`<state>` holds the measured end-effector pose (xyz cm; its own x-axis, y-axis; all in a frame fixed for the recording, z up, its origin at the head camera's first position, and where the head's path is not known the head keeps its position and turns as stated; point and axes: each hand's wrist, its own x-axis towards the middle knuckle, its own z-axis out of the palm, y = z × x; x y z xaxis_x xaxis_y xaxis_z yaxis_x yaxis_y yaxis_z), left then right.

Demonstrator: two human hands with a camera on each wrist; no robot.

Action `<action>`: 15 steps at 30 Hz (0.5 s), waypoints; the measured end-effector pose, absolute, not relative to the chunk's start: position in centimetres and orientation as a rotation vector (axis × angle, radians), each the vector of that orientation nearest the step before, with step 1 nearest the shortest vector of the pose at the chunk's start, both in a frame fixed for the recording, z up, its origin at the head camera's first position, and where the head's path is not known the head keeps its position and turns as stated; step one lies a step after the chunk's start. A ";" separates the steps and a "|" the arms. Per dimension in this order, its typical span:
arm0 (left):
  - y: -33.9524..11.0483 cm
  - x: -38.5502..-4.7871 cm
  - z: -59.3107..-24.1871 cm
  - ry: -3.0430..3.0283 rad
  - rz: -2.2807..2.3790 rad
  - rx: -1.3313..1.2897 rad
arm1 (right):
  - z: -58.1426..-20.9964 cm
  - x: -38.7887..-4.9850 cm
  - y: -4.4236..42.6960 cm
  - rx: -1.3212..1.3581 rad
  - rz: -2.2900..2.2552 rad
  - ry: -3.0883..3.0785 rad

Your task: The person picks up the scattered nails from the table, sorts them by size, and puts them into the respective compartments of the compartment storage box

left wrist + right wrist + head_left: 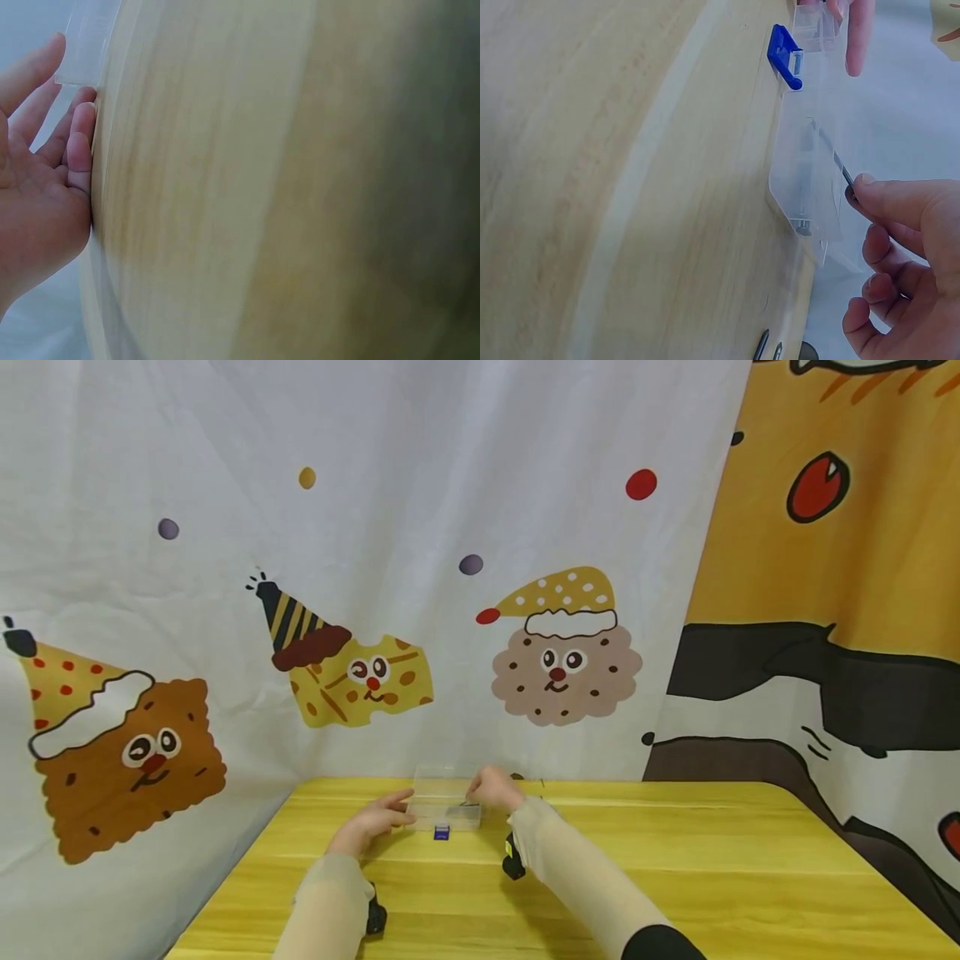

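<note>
A clear plastic box (427, 812) with its lid (442, 781) raised stands near the back of the table; a blue latch (782, 56) is on its front. My left hand (371, 822) is at the box's left end, fingers fairly straight and fingertips touching it. At the right, my right hand (911, 255) pinches a thin dark nail-like metal rod (832, 154) between thumb and index finger. The rod slants into the box, its lower end seen through the plastic. A small metal piece (803, 226) shows inside the near end of the box.
Two dark pointed metal pieces (760, 345) lie on the wooden table (675, 860) to the right of the box, beside a dark round object (808, 351). A white cartoon-printed curtain (450, 485) hangs right behind the table's back edge.
</note>
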<state>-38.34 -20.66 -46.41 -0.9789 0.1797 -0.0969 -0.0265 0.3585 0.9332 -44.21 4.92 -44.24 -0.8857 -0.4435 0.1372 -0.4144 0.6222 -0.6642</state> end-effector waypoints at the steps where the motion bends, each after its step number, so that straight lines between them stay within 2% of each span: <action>1: -20.6 -38.3 -46.4 2.433 1.676 0.140 | -44.3 -44.3 4.9 -0.737 -1.123 2.796; 15: -20.8 -38.8 -46.9 2.431 1.680 0.159 | -43.3 -43.6 5.3 -0.698 -1.066 2.828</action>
<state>-38.75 -20.80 -46.85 -0.9777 0.1905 -0.0888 -0.0157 0.3551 0.9347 -43.62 5.33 -43.30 -0.8981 -0.4235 0.1185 -0.3963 0.6628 -0.6353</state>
